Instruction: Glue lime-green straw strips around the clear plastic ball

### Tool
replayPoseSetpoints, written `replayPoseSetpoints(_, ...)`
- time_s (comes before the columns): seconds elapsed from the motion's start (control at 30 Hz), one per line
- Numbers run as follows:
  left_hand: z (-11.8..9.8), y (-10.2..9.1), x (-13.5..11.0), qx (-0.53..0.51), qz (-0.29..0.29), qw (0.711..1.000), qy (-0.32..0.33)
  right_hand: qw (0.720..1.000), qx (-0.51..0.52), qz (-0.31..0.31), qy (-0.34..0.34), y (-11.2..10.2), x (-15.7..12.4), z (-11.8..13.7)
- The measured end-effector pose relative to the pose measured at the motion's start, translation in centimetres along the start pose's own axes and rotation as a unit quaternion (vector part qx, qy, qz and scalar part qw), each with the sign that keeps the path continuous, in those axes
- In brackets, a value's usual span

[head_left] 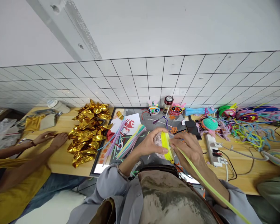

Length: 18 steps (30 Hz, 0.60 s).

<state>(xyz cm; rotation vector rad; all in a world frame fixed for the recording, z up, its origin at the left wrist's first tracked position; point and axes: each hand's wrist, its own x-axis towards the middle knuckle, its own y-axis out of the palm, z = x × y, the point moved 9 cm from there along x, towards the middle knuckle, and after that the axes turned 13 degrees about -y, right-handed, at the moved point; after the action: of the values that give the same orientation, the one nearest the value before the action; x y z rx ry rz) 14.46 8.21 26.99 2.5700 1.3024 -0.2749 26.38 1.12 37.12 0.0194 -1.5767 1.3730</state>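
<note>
Here are both hands at work, up over the near edge of the table and in front of the person's body. The left hand [150, 143] is curved round the near-transparent shell [158, 143], its fingers opened about as wide as the shell and gripping its left side, thumb pressed low against the winding. Round the middle goes a bright yellow band [167, 145], running along its long axis from far edge to near edge, tipping a little rightward at the near end, so the shell's bulging sides face left and right. And the right hand [189, 149]: fingers bent and drawn together at the band's right side, seemingly pinching the yellow strand [202, 179], though the fingertips overlap too much to be sure. That strand slants away under the wrist to the lower right. Beyond, a black phone [192, 129] lies just past the right hand; to the left, pastel stems [130, 143] fan across the dark board [151, 126], with gold foil shapes [90, 133] beside it.
</note>
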Motion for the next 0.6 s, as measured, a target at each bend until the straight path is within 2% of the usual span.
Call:
replayPoseSetpoints(0.1,0.0,-0.1,0.1,-0.012,0.002,1.000,0.002,1.000,-0.003,-0.002,0.019,-0.1,0.1,0.1)
replayPoseSetpoints(0.23,-0.3,-0.2,0.1,-0.009,-0.004,1.000,0.016,0.999,0.018,0.032,0.031,0.3,0.0,0.2)
replayPoseSetpoints(0.4,-0.2,-0.5,0.1,-0.035,-0.010,0.999,0.008,0.998,0.022,0.054,0.012,0.4,0.0,0.6)
replayPoseSetpoints(0.6,-0.1,-0.4,0.1,-0.101,-0.002,0.995,0.003,0.992,0.051,0.114,0.005,1.8,-0.8,0.5)
